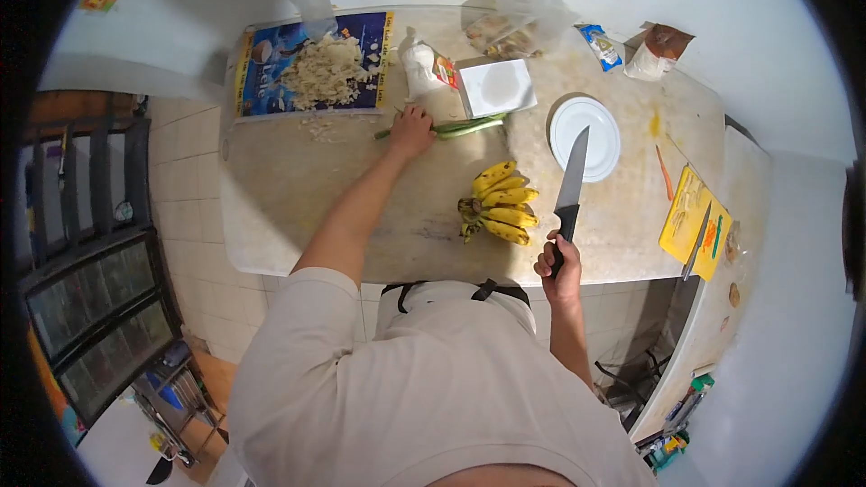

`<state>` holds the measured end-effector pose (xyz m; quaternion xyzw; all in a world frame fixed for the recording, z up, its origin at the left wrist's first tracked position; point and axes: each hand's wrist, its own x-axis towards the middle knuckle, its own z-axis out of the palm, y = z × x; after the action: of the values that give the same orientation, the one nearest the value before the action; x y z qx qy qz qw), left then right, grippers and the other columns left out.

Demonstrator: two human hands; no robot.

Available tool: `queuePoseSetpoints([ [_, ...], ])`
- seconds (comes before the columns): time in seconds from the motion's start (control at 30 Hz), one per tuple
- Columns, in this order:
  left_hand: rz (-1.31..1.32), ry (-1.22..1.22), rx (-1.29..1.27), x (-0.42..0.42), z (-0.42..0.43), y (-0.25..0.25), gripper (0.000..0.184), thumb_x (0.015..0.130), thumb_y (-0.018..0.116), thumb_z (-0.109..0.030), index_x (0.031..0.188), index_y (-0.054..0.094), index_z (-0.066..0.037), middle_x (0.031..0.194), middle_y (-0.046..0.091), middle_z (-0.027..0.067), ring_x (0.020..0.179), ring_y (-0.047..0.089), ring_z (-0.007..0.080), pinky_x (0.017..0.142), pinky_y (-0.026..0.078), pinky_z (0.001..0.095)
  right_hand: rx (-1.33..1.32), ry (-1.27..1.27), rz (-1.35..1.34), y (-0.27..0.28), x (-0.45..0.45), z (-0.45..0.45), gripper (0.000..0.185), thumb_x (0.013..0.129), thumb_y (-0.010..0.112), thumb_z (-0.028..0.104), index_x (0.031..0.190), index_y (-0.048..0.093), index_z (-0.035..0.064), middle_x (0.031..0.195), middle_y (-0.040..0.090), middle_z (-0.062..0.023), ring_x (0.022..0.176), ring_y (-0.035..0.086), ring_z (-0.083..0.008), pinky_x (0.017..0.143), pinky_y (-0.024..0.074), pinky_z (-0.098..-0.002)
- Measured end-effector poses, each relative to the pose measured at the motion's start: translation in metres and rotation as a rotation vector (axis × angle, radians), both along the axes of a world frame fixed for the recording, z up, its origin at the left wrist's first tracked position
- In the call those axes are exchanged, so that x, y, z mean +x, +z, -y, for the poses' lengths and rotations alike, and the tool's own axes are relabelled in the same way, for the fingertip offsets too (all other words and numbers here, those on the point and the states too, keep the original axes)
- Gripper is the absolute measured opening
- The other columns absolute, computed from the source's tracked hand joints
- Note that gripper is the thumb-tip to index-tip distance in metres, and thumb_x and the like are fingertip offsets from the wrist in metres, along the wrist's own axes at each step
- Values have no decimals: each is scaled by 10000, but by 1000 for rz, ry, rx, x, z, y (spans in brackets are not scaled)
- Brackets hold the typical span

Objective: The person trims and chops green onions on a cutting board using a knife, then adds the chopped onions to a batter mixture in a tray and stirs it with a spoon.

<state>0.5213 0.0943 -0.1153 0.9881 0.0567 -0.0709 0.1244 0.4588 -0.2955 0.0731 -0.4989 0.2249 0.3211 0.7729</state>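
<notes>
Across a pale worktop [406, 243], with the bananas [503, 205] as the hub of a clock and twelve toward the wall, a person in a light shirt works bare-handed as I look on through the head camera from afar. At ten o'clock the left hand [412, 131] is folded over the green stalks [474, 126], which stretch toward eleven and twelve, just beside a white box [498, 88]; how firm that hold is, I cannot tell. At between four and five the right hand [559, 269] is wrapped around the black handle of a large knife [571, 176], its blade pointing up toward one o'clock and crossing a white plate [600, 149] in my view; whether steel meets plate I cannot tell. Out at three lies a yellow cutting mat [678, 221] with a smaller knife [699, 239] on it. Farther off at ten, a pale chopped heap [329, 72] covers part of a printed sheet [262, 81]. As I judge it, handling stalks with a blade in the other hand calls for tucked left fingertips, a firm but uncrushing hold, stems kept level and together, and the knife's edge turned well clear of wrist and fruit.
</notes>
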Motion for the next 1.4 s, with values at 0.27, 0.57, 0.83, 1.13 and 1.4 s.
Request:
queuePoseSetpoints([
  [0.27, -353, 327, -598, -28, -8, 31, 283, 861, 644, -191, 1110, 667, -58, 1015, 717, 178, 969, 684, 341, 849, 528, 449, -155, 48, 82, 3, 3, -3, 231, 992, 574, 266, 1051, 548, 45, 593, 377, 22, 455, 346, -79, 439, 300, -240],
  [0.57, -292, 571, -579, -123, -43, 63, 293, 903, 562, -179, 1138, 657, -32, 1010, 708, 222, 952, 677, 404, 851, 512, 479, -282, 236, 151, 3, 0, -12, 151, 986, 590, 186, 1031, 590, 41, 606, 399, 34, 487, 360, -62, 444, 299, -231],
  [0.83, -553, 516, -395, -197, -49, 39, 351, 877, 612, -283, 1073, 698, -5, 1023, 705, 225, 981, 682, 387, 892, 515, 473, -300, 372, 217, 11, -13, -26, 188, 991, 588, 179, 1071, 607, 10, 597, 430, 29, 472, 394, -67, 429, 313, -235],
  [1.13, 46, 711, -378, -148, -14, 38, 466, 865, 675, -213, 1288, 584, -41, 1281, 580, 167, 1204, 562, 352, 995, 486, 444, -374, 435, 267, 19, -41, -32, 223, 986, 593, 206, 1057, 619, -4, 567, 429, 33, 441, 379, -69, 423, 302, -245],
  [1.4, 55, 547, -378, -114, -28, -15, 491, 834, 614, -90, 1317, 616, -177, 1185, 639, 170, 1105, 628, 359, 951, 518, 460, -474, 458, 330, 38, -76, -28, 276, 981, 600, 245, 1055, 639, -18, 550, 447, 39, 440, 381, -65, 429, 302, -245],
])
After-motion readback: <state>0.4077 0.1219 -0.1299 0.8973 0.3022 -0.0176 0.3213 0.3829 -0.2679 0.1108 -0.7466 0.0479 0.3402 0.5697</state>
